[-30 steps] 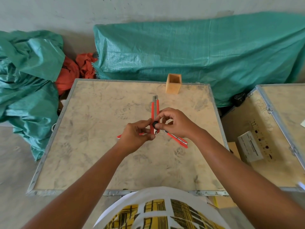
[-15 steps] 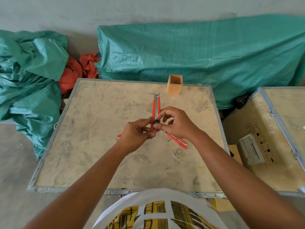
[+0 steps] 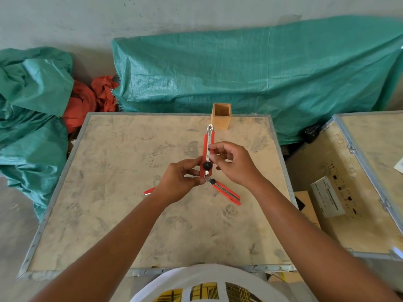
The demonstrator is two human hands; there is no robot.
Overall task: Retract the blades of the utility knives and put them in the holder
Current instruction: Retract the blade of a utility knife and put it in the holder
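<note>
An orange utility knife (image 3: 206,144) with a black knob points away from me above the table; no blade shows past its metal tip. My left hand (image 3: 178,182) grips its near end. My right hand (image 3: 234,163) pinches its metal rail just above the knob. A second orange knife (image 3: 225,191) lies flat on the table below my right hand. The orange end of a third knife (image 3: 149,191) sticks out left of my left hand. The square wooden holder (image 3: 221,116) stands upright and empty at the table's far edge, just beyond the held knife's tip.
The work surface is a plywood crate top with a metal rim (image 3: 72,153). A second crate (image 3: 357,192) with a small white box (image 3: 327,199) sits to the right. Green tarps (image 3: 250,70) and orange cloth (image 3: 87,101) lie behind and to the left.
My right fingers have come off the black knob and moved up onto the knife's rail. The knife stays held in about the same place.
</note>
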